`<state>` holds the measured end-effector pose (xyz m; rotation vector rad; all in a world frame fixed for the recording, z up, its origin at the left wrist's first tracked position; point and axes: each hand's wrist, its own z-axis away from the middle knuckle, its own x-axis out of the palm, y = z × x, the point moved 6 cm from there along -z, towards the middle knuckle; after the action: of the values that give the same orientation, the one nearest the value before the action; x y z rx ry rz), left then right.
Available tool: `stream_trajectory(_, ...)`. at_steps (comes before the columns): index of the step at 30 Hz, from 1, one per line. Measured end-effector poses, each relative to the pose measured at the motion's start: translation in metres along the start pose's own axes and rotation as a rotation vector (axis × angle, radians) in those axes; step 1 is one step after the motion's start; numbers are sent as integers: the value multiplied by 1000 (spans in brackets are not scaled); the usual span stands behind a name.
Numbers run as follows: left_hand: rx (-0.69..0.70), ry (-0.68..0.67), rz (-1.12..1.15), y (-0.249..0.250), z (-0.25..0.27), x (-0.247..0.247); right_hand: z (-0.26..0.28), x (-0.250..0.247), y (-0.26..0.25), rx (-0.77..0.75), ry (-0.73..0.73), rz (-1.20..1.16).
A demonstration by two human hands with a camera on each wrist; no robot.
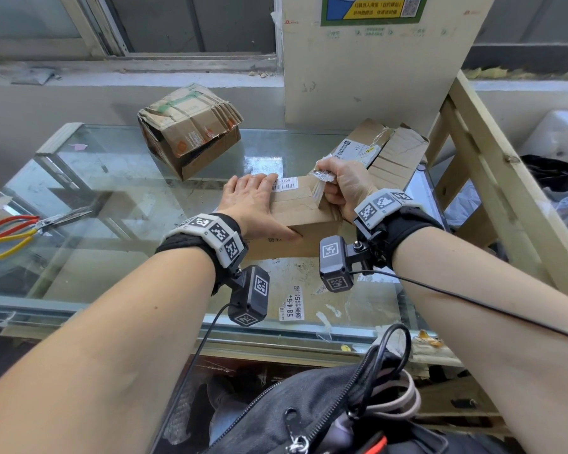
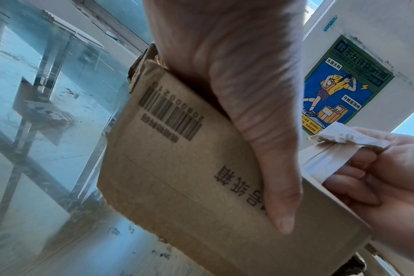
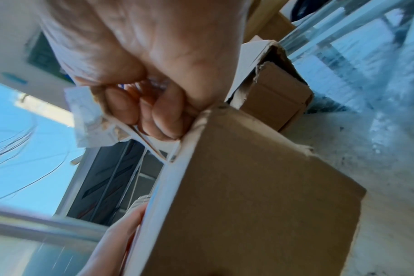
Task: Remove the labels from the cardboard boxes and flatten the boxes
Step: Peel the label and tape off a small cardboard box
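A small brown cardboard box (image 1: 304,221) stands on the glass tabletop (image 1: 112,178). My left hand (image 1: 254,199) lies flat on its top, thumb stretched down the front face (image 2: 267,142), pressing it in place. A white barcode label (image 1: 286,184) still sticks to the top by my fingertips. At the box's right edge my right hand (image 1: 328,185) grips a crumpled white label strip (image 1: 322,174), partly peeled and still attached to the box (image 3: 260,196). In the right wrist view the curled fingers (image 3: 151,115) clutch the strip (image 3: 92,119). The left wrist view shows the strip (image 2: 338,149) stretched taut.
A crushed open box (image 1: 191,129) sits at the back of the glass. Another box (image 1: 384,149) with a label lies behind my right hand. Scissors with red and yellow handles (image 1: 23,231) lie at the left. A loose label (image 1: 291,306) sticks near the front edge. A wooden frame (image 1: 492,158) borders the right.
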<state>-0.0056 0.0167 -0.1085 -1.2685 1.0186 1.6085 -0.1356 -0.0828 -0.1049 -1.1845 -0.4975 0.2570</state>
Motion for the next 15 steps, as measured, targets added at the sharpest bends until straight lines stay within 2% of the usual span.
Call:
stream_trajectory(4, 2, 4, 1, 0, -1, -1, 2, 2, -4, -58, 30, 195)
stream_trajectory(9, 5, 8, 8, 0, -4, -1, 10, 7, -15, -219, 92, 541)
stream_trajectory(12, 4, 11, 4, -1, -6, -2, 13, 10, -18, -254, 102, 783)
stream_trajectory(15, 3, 11, 2, -1, -6, -1, 16, 12, -19, -279, 75, 923)
